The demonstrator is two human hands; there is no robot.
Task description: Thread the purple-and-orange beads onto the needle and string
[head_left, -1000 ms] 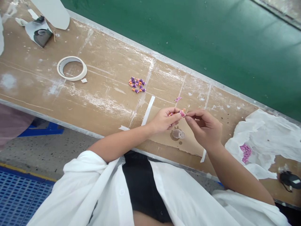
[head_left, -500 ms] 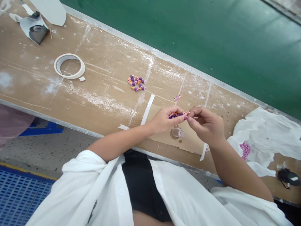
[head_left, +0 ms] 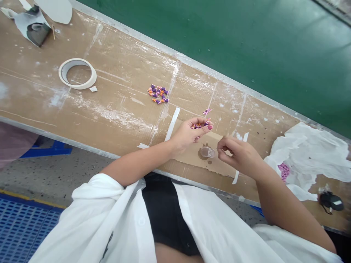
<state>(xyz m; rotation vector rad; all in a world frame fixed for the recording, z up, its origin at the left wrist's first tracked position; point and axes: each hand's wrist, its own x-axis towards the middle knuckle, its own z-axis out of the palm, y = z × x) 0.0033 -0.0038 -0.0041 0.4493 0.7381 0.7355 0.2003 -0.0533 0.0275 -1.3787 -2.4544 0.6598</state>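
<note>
At the left of the worktop (head_left: 123,95), a dark-and-white scrap (head_left: 34,27) lay beside a thin stick (head_left: 53,32). Next came a tape roll (head_left: 78,87), flat, with a small white bit (head_left: 93,88) just beside it. Farther right sat a loose cluster (head_left: 155,95) of purple and orange pieces. The person's left hand (head_left: 189,135) held similar pieces (head_left: 196,126) above a cardboard sheet (head_left: 186,157), its fingers pinching one at the tips. Pink beads (head_left: 207,111) lay just beyond that hand; a clear cup (head_left: 207,152) stood on the cardboard, nearer the person. Just right of the cup, the right hand (head_left: 241,155) was curled, fingertips close together; whether they pinched anything, one could not tell. Rightmost were crumpled white wrapping (head_left: 315,153) with pink bits (head_left: 283,171) and a black object (head_left: 331,201).
</note>
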